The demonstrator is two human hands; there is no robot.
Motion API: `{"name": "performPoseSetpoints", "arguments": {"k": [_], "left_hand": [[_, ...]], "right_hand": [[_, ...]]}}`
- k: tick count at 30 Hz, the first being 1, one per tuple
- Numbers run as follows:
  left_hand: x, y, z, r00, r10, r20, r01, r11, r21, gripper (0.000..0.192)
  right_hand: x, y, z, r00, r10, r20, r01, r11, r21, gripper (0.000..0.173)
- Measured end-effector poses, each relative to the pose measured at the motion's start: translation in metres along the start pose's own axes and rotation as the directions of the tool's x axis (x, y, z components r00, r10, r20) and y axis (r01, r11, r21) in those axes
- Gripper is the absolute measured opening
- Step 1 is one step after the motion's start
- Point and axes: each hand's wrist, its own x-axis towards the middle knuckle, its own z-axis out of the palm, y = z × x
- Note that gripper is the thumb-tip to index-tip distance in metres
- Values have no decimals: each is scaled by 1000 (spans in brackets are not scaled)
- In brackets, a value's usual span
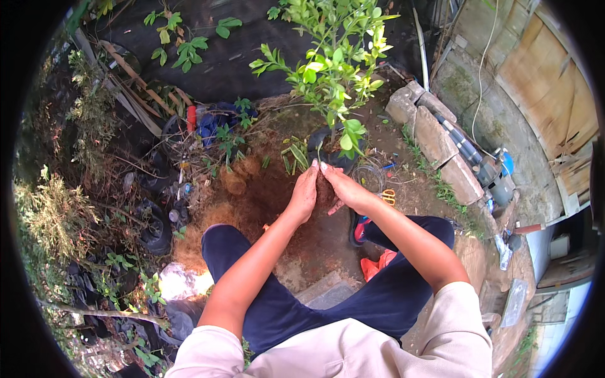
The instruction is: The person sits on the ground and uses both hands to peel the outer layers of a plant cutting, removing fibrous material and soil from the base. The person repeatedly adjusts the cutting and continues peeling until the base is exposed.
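Observation:
My left hand (304,193) and my right hand (344,188) are cupped together around a clump of dark soil (324,191). Their fingertips meet at the top of the clump, against the base of a slim green leaf cutting (320,150) that stands upright. Soil clings to the fingers. Just beyond the hands is a black planter bag (315,141) with a leafy green shrub (331,71) growing in it. Several cut green leaf pieces (298,155) with pale edges lie on the ground left of the bag. Loose dark soil (269,191) is spread left of my hands.
Brown coir-like fibre (208,227) lies at the left. Yellow-handled scissors (388,196), a coil of clear line (368,176) and a blue pen-like object (389,166) are at the right. A red plastic bag (377,264) sits by my leg. Stone blocks (435,137) edge the right side beside a water pump (496,177).

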Motion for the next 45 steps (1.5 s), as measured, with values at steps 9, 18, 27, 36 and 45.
{"name": "performPoseSetpoints", "arguments": {"k": [9, 18, 27, 36, 45], "left_hand": [[20, 7, 29, 997, -17, 70, 14, 999, 36, 56], [34, 3, 18, 991, -96, -96, 105, 991, 85, 51], [52, 27, -12, 996, 61, -72, -69, 991, -112, 49], [62, 13, -9, 995, 39, -91, -36, 999, 36, 50], [66, 1, 9, 980, -10, -201, 16, 999, 31, 52]], "right_hand": [[-24, -10, -27, 997, -21, -68, 23, 1000, 19, 78], [5, -2, -21, 993, 7, -119, 0, 998, 60, 80], [44, -48, -19, 991, -93, 98, 96, 995, -20, 82], [53, -25, -29, 985, -166, 43, 149, 952, 268, 58], [40, -23, -58, 992, -81, 101, 64, 985, 159, 65]]}}
